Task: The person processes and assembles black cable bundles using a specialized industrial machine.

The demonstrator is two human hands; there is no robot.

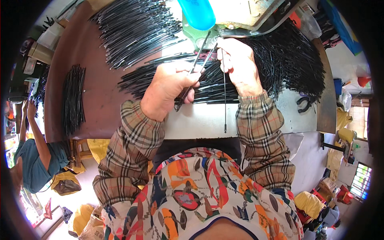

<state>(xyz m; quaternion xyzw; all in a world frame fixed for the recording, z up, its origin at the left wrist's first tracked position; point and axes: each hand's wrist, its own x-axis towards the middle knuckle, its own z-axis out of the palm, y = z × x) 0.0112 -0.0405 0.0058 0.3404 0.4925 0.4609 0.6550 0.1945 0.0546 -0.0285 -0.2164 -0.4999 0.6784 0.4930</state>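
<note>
My left hand is closed round a few thin black rods, which slant up to the right past my fingers. My right hand pinches the upper part of one thin black rod; it hangs nearly straight down over the white tabletop and has a small thicker tip. Between the hands, some rod ends come close together in front of a green machine part. Behind both hands a loose pile of similar black rods lies across the table. My palms hide what else the fingers may hold.
A large bundle of black rods lies back left, a smaller one far left and a tangled heap at right. A machine with a blue cover stands at the back. Dark-handled pliers lie near the right edge. Another person works at left.
</note>
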